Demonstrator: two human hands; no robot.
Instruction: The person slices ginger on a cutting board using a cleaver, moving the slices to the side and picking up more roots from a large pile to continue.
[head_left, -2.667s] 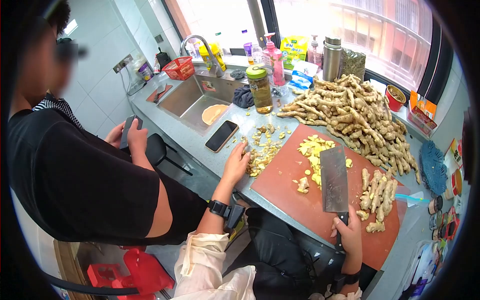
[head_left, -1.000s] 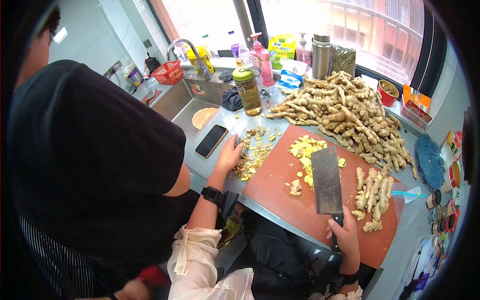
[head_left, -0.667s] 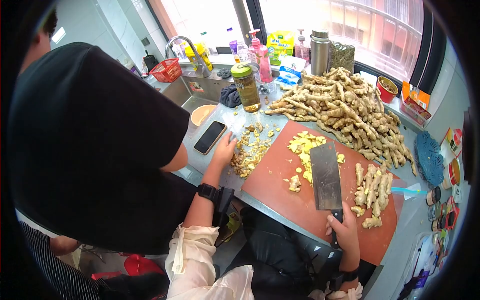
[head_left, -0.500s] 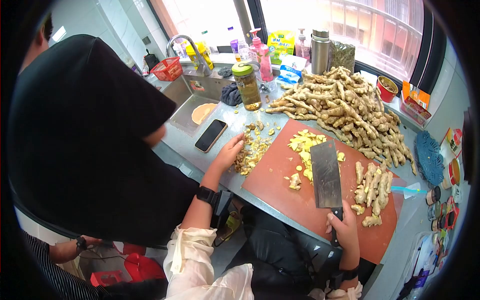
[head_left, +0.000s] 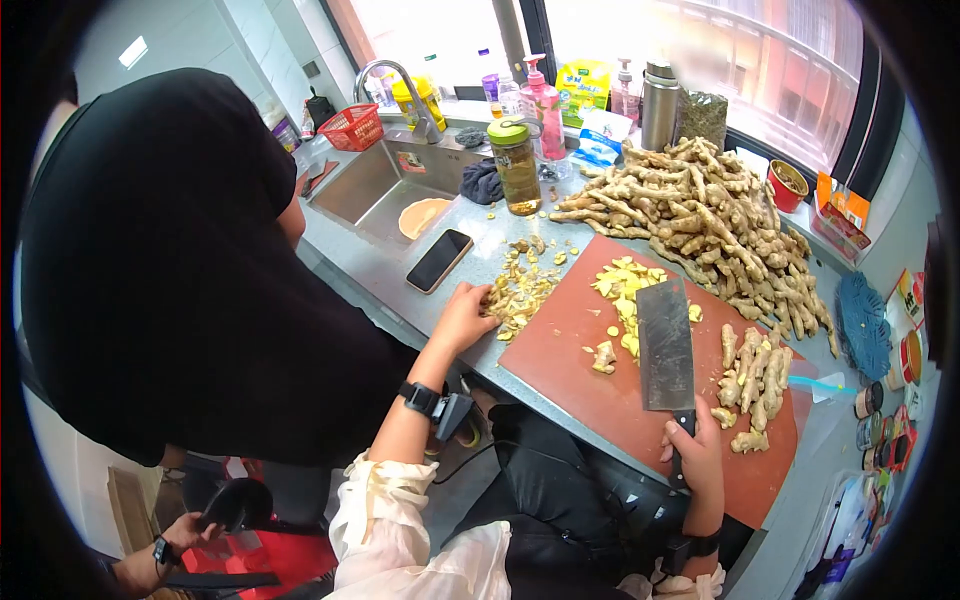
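Observation:
My right hand (head_left: pixel 697 452) is wrapped round the black handle of a cleaver (head_left: pixel 667 345). Its broad blade lies over the red-brown cutting board (head_left: pixel 565 375), beside yellow ginger slices (head_left: pixel 625 285). My left hand (head_left: pixel 464 318) is at the counter's front edge, fingers bent and apart, touching the near side of a heap of ginger scraps (head_left: pixel 527 287). A small cut ginger piece (head_left: pixel 604 357) sits left of the blade. To the right of the blade are several whole ginger pieces (head_left: pixel 752 375).
A large ginger pile (head_left: pixel 700 225) rises behind the board. A phone (head_left: pixel 440 260) and a green-lidded bottle (head_left: pixel 515 175) stand near the sink (head_left: pixel 345 195). Another person in black (head_left: pixel 170 270) is close on my left; a further person's hand (head_left: pixel 185 532) shows low at left.
My left hand has come down onto the near edge of the scraps, its fingers bending. The cleaver stays in my right hand over the board. The view has shifted slightly.

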